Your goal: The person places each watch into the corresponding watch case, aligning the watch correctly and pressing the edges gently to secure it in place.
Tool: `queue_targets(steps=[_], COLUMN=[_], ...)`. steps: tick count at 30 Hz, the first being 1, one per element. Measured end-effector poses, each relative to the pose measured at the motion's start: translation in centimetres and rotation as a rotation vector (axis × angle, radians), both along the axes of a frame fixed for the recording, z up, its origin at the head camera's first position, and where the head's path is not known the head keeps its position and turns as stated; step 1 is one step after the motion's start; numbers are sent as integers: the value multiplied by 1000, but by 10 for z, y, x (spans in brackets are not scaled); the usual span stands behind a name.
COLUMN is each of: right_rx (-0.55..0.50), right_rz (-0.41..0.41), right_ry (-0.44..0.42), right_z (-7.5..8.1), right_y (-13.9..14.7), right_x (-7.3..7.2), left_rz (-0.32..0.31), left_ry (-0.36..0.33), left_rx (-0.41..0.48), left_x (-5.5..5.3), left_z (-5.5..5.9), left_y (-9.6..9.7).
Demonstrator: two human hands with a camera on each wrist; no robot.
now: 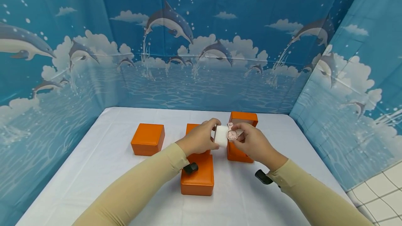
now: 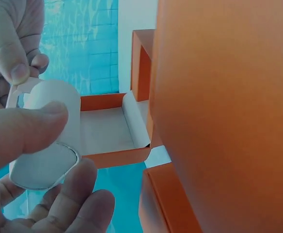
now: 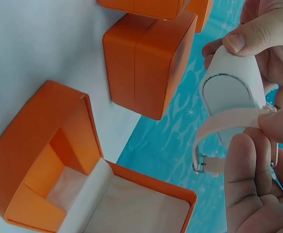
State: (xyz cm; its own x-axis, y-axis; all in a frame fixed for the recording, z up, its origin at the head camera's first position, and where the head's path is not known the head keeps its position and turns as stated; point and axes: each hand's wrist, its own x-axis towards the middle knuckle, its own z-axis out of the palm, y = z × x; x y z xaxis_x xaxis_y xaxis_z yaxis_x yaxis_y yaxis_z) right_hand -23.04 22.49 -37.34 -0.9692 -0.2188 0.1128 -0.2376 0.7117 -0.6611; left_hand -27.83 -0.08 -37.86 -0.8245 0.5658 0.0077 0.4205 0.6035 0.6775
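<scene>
Over the table, my left hand (image 1: 201, 137) holds a white watch cushion (image 1: 221, 136), its thumb and fingers on either side. Beside it, my right hand (image 1: 254, 144) pinches a pink watch (image 1: 232, 135) with a squarish dial. In the right wrist view the watch's pale strap (image 3: 224, 121) curves in a loop past the rounded end of the cushion (image 3: 226, 92), with its buckle hanging at the loop's side. An orange watch box (image 1: 240, 154) stands below the right hand with its lid raised; the right wrist view shows a hollow inside (image 3: 69, 170).
A shut orange box (image 1: 147, 135) stands to the left. Another orange box (image 1: 192, 128) is partly hidden behind the left hand, and a third box (image 1: 198, 180) lies in front of it, under the left wrist. A white cloth (image 1: 110, 142) covers the table; dolphin-print curtains (image 1: 201, 90) surround it.
</scene>
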Motion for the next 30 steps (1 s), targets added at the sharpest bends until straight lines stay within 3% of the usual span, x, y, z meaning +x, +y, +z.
queue_targets(steps=[14,30], right_rx=[13,-53], right_rz=[27,34], right_ry=[0,9], right_z=[-1,-2], right_y=[-3,-4], right_x=[-1,-2], left_rz=[26,40], left_ry=[-18,-5], left_rx=[22,58], left_x=[2,0], left_z=[-3,-3], left_y=[0,-1])
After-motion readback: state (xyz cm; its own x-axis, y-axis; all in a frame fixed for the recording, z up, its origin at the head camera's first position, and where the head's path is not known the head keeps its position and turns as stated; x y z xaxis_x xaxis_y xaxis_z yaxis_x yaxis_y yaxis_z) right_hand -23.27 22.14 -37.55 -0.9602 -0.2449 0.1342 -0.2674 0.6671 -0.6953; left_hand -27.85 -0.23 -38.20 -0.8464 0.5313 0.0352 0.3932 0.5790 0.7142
